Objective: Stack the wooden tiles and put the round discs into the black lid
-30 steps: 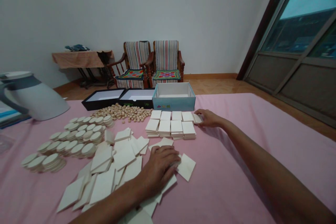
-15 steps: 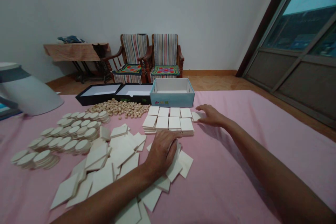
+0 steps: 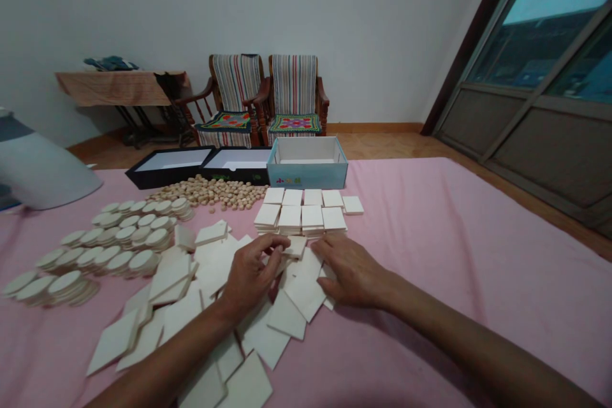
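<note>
My left hand (image 3: 255, 271) is curled over the loose pile of pale square tiles (image 3: 215, 264), its thumb and fingers closed at the edge of a small square tile (image 3: 295, 247). To the right, my right hand (image 3: 347, 271) rests at the right edge of the pile, thumb and fingers apart, touching the tiles; what lies under its palm is hidden. Just beyond both hands stand two rows of stacked square tiles (image 3: 312, 217). One single tile (image 3: 353, 205) lies flat at the right end of the back row.
Round discs (image 3: 128, 236) lie in stacked rows at the left, with small wooden beads (image 3: 210, 191) behind. Two black trays (image 3: 242, 174) and a light blue box (image 3: 307, 173) stand at the back of the pink cloth (image 3: 430, 236). A grey-white jug (image 3: 43, 166) is far left.
My right hand has left the tile at the back row's right end and moved left and nearer, onto the loose pile. My left hand has shifted left. The view has shifted slightly.
</note>
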Motion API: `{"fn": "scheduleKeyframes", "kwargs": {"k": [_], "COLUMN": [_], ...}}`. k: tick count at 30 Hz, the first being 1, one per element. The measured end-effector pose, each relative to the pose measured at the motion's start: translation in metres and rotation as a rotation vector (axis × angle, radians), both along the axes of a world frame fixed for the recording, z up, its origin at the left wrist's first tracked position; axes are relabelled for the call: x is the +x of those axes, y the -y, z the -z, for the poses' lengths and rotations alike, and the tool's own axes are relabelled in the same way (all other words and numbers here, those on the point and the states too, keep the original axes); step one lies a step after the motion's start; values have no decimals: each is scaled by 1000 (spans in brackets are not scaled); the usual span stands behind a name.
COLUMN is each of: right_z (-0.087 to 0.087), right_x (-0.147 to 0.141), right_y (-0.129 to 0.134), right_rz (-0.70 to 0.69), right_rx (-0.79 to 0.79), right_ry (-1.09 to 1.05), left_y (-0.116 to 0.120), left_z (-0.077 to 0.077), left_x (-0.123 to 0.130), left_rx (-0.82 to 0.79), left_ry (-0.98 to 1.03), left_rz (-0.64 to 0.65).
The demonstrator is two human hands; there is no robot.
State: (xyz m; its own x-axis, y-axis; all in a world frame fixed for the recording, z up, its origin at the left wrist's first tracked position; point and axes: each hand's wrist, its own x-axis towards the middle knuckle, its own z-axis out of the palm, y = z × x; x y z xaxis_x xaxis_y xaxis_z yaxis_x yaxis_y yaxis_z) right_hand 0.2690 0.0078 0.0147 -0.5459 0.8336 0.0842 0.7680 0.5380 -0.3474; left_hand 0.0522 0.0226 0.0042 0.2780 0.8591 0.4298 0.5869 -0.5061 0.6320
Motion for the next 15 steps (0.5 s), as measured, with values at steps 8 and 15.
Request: {"fn": "scheduleKeyframes", "kwargs": {"k": [8,15], "right_z": [8,-4], "right_x": [-26,-8], "right_y": [-3,0], "right_rz": [81,26], "right_rx": [1,-26], "right_ry": [88,-119], "left_y": [-4,-4], "left_z": [6,11], "left_x": [-4,-7], "left_rx": [-22,-38], "left_ry": [42,51], "left_rz": [-18,-34]}}
